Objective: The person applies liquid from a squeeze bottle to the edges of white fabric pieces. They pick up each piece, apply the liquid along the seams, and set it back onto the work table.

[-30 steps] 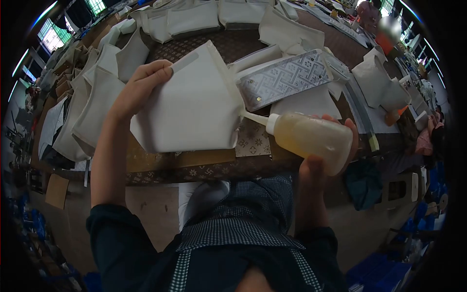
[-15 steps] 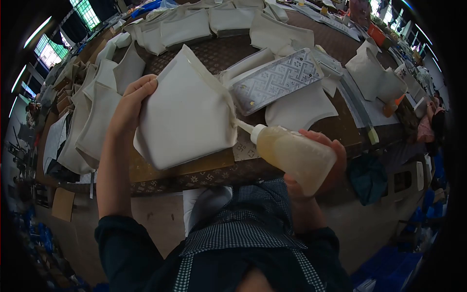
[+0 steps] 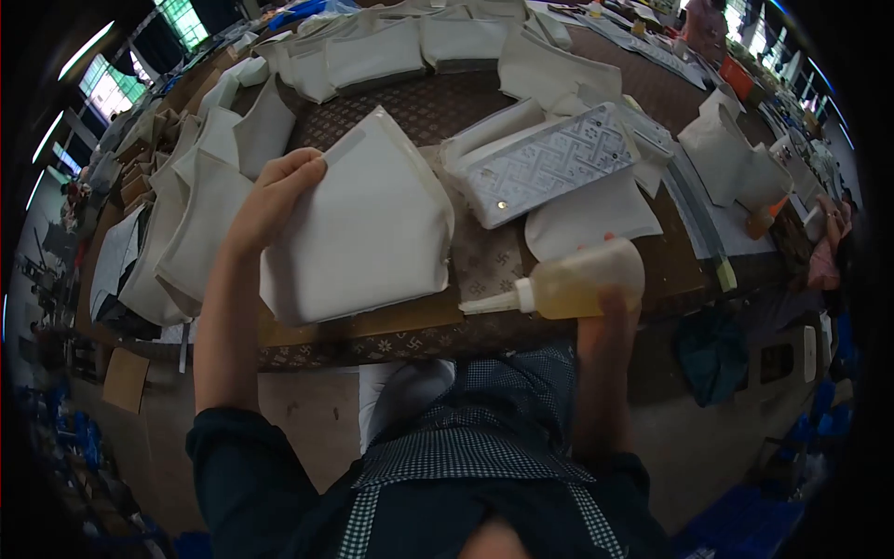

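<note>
My left hand (image 3: 284, 191) grips the upper left edge of a white bag panel (image 3: 363, 233), thumb on its face and fingers behind. The panel is tilted toward me above the table's near edge. My right hand (image 3: 610, 303) is closed round a translucent glue bottle (image 3: 587, 279) partly filled with yellowish liquid. The bottle lies almost level, and its long nozzle points left, below and apart from the panel's lower right corner. Beyond the bottle are a curved white piece (image 3: 591, 224) and a white box-shaped part with a silver patterned face (image 3: 554, 168).
The patterned table (image 3: 349, 352) carries several white bag pieces (image 3: 372, 58) along its back and more pieces (image 3: 200, 233) at the left. To the right stand another white piece (image 3: 715, 149) and a small orange-tipped bottle (image 3: 765, 219). Another person (image 3: 705, 28) is at the far right.
The bottle's nozzle has come away from the panel's right edge. My right hand has turned the bottle nearly level. The panel stays in my left hand, its top slightly lower.
</note>
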`<state>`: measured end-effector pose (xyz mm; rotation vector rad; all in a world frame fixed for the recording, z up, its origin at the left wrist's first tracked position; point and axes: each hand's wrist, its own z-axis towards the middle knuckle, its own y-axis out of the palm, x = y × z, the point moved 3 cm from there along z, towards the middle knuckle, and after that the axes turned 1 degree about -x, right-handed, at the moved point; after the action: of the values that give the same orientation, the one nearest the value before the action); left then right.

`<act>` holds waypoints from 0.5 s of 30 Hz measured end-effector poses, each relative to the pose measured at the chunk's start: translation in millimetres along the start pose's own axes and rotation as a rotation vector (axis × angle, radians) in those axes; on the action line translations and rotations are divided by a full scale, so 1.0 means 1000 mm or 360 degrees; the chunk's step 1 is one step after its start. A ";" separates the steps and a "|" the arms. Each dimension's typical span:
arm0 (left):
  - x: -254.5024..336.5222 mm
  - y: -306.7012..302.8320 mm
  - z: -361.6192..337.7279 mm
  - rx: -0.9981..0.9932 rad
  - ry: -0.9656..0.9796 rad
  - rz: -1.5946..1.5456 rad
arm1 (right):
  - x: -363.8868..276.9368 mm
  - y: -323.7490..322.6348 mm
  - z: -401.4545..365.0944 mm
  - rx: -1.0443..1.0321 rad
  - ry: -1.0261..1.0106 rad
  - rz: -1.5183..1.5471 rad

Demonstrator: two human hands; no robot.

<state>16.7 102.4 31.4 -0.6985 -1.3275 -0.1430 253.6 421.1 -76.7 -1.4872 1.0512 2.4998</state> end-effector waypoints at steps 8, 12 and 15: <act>-0.044 -0.028 0.004 0.0533 -0.0041 0.0514 | 0.039 -0.039 -0.004 0.0229 0.0343 0.0246; -0.082 -0.017 -0.012 0.0079 -0.0153 0.0105 | 0.046 -0.032 -0.006 0.0222 0.0394 0.0240; -0.081 -0.017 -0.023 -0.0145 -0.0507 0.0058 | 0.049 -0.027 -0.010 0.0216 0.0416 0.0234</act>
<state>5.9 53.0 -38.1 -0.8474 -1.6187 -0.0641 244.2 421.9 -132.8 -1.7904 1.3872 2.3104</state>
